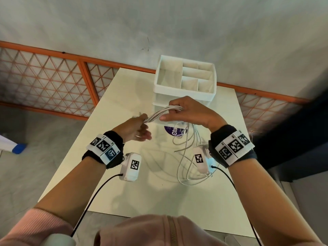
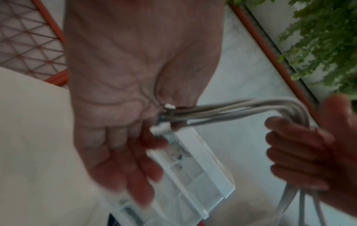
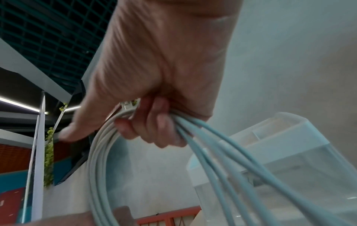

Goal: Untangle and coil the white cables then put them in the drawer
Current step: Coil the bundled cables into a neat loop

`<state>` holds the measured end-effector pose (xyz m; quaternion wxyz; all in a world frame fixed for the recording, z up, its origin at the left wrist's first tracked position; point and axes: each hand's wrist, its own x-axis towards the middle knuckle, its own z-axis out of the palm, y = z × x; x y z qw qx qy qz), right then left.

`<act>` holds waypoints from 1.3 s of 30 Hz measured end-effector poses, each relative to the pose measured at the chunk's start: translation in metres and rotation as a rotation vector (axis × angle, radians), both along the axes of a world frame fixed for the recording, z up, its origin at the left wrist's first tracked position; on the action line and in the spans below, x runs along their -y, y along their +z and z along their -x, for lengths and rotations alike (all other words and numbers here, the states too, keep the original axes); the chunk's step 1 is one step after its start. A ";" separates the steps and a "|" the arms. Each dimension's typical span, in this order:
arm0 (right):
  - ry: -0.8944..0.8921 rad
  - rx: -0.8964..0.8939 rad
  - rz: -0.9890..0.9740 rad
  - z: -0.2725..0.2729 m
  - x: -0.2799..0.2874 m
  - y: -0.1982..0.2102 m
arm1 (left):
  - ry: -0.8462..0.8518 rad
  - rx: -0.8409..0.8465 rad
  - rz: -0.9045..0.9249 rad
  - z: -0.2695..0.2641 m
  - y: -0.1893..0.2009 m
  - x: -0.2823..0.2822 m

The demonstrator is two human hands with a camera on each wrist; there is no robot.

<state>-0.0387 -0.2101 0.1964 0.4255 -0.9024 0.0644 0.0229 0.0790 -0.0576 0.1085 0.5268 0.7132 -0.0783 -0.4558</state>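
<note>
Several strands of white cable [image 1: 159,114] stretch between my two hands above the table. My right hand [image 1: 184,110] has its fingers curled round the bundle [image 3: 146,122], and loose loops [image 1: 188,157] hang from it down to the table. My left hand [image 1: 140,126] pinches the other end of the strands [image 2: 212,113] between thumb and forefinger, where white plugs [image 2: 164,126] show; its other fingers are loosely spread. The white drawer unit [image 1: 184,96] stands just behind the hands, its top tray split into compartments. Its drawer front is hidden by my hands.
The cream table [image 1: 110,183] ends at an orange lattice railing [image 1: 53,82] at the back and left. A purple round sticker [image 1: 173,130] lies under the hanging loops. Black sensor leads run along both forearms. A blue object [image 1: 18,148] lies on the floor to the left.
</note>
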 end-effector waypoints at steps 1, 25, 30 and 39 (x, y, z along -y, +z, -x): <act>-0.026 0.031 0.015 -0.001 0.000 0.000 | -0.095 0.007 -0.067 0.001 -0.001 -0.002; -0.373 0.047 -0.571 -0.010 0.035 -0.038 | -0.106 0.413 0.585 0.023 0.027 0.023; -0.462 0.045 -0.611 -0.014 0.021 -0.060 | -0.238 0.608 0.364 0.014 0.017 0.021; -0.574 0.137 -0.685 -0.021 0.012 -0.046 | -0.164 0.447 0.392 0.026 0.021 0.029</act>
